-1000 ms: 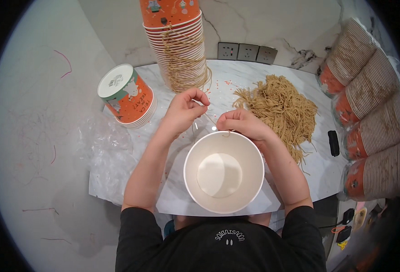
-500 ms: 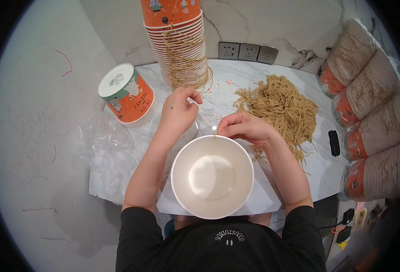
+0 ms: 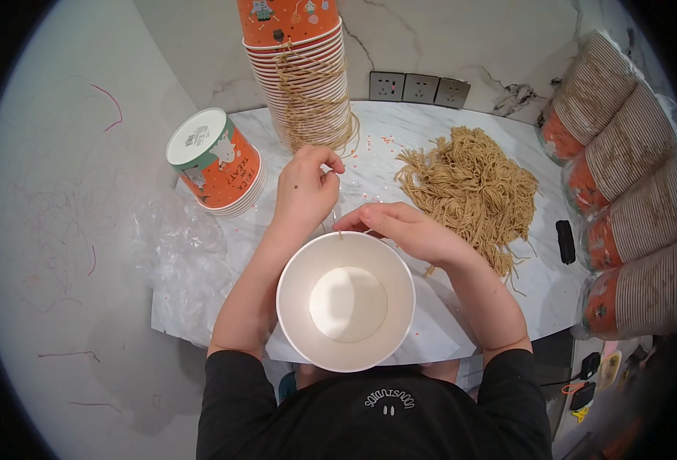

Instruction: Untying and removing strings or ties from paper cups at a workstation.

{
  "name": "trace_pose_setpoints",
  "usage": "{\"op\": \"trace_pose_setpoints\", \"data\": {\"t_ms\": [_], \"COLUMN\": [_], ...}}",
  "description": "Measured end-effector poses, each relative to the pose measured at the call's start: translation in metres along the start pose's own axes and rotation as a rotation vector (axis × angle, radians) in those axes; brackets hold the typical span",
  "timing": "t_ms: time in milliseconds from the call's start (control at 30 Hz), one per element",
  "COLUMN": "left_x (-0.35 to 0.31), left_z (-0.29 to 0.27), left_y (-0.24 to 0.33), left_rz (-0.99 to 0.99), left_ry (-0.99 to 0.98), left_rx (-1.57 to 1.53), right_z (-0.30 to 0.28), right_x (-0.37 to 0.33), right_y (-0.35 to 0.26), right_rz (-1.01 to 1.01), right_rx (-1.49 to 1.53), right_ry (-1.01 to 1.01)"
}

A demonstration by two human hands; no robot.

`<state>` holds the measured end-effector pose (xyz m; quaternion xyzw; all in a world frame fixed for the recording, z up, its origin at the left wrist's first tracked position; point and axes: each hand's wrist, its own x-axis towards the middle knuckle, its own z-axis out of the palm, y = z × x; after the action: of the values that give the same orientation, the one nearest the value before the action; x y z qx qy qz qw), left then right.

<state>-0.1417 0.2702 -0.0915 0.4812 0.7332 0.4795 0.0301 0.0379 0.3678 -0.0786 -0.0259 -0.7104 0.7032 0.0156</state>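
Note:
A white-lined paper bucket [image 3: 292,299] stands in front of me, its open mouth up. A short bit of tan cord [image 3: 341,236] shows at its far rim. Just beyond that rim, my left hand [image 3: 306,188] is closed with curled fingers; whatever they grip is hidden. My right hand [image 3: 400,230] reaches over the far right rim, fingers stretched out and lying along the bucket's outer side, near the cord. Its fingertips are partly hidden. To its right lies a heap of tan cords [image 3: 473,195].
A tall stack of orange buckets [image 3: 300,84] with cords hanging stands at the back. Left of it is a shorter upside-down stack [image 3: 223,165], with clear plastic wrap [image 3: 177,245] in front. Wrapped bucket stacks [image 3: 622,176] line the right side, near a small black object [image 3: 565,242].
The bucket has shifted a little left, and the cord at its rim moved with it. My right hand has moved left and its pinching fingers have straightened. My left hand stays nearly in place.

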Motion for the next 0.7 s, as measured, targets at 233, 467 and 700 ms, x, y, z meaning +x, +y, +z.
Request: {"op": "trace_pose_setpoints", "data": {"t_ms": [233,467,700], "left_x": [0.002,0.008,0.008], "left_z": [0.004,-0.011,-0.107], "left_y": [-0.010,-0.017,0.000], "left_rz": [0.074,0.088,-0.222], "left_ry": [0.061,0.125,-0.364], "left_rx": [0.106,0.102,-0.101], "right_z": [0.006,-0.006,-0.046], "right_x": [-0.001,-0.005,-0.014], "right_y": [-0.001,-0.004,-0.006], "right_rz": [0.092,0.051,-0.010], "right_rx": [-0.008,-0.016,-0.174], "right_ry": [0.048,0.189,0.556]}}
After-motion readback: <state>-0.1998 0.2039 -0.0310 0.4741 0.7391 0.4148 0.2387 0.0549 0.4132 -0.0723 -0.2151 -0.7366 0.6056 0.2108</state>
